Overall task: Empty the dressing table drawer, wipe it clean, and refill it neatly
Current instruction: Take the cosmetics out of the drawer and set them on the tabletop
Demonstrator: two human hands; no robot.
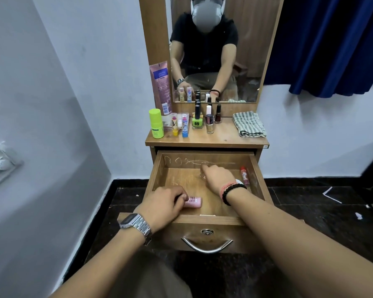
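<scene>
Left grip (pixel 163 203) curls its fingers around a small pink tube (pixel 193 202) that lies on the floor of the open drawer (pixel 202 219), near its front left; the tube bears small dark print too fine to read. Right grip (pixel 218 178) reaches deeper in, palm down, fingers loosely spread with the index tip at the back wall, holding nothing that shows. A slim stick with a red cap (pixel 244 174) lies along the drawer's right side, and something white peeks out just beside the right wrist. The drawer is wood-grain laminate, scuffed with pale scrawls, and has a curved metal handle (pixel 206 246) under a round lock.

On the desk (pixel 222 139) above stand a lime-green cylinder bottle (pixel 156 124), two clear-capped lip balms (pixel 179 124), several nail polish bottles (pixel 206 120), one square and green with a dark logo, and a folded striped cloth (pixel 249 124). A tall pink tube (pixel 160 89) leans against the mirror (pixel 246 50) frame. Pale blue walls, dark speckled floor (pixel 321 211), and a navy curtain (pixel 332 44) surround it.
</scene>
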